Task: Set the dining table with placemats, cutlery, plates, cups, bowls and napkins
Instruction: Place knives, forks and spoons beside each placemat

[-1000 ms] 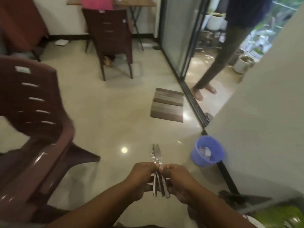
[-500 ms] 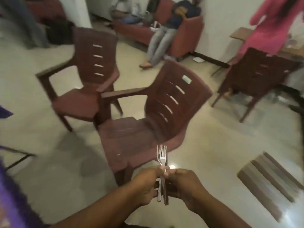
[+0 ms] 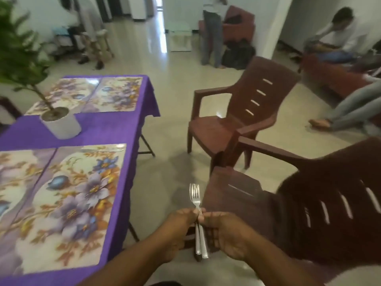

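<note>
I hold a small bundle of steel forks (image 3: 195, 198) upright in front of me, tines up. My left hand (image 3: 179, 230) and my right hand (image 3: 225, 234) both pinch the handles between thumb and fingers, over the floor between table and chair. At the left stands the dining table under a purple cloth (image 3: 107, 129). Floral placemats lie on it: two near ones (image 3: 68, 203) and two far ones (image 3: 88, 93). No plates, cups, bowls or napkins show on the table.
A potted plant in a white pot (image 3: 60, 124) stands mid-table. Two brown plastic chairs are to the right, one close (image 3: 309, 207) and one farther (image 3: 243, 112). Several people sit or stand at the back and right of the room.
My view has swung left, from the chairs and the doorway to the table with its placemats. Both hands have kept their hold on the forks.
</note>
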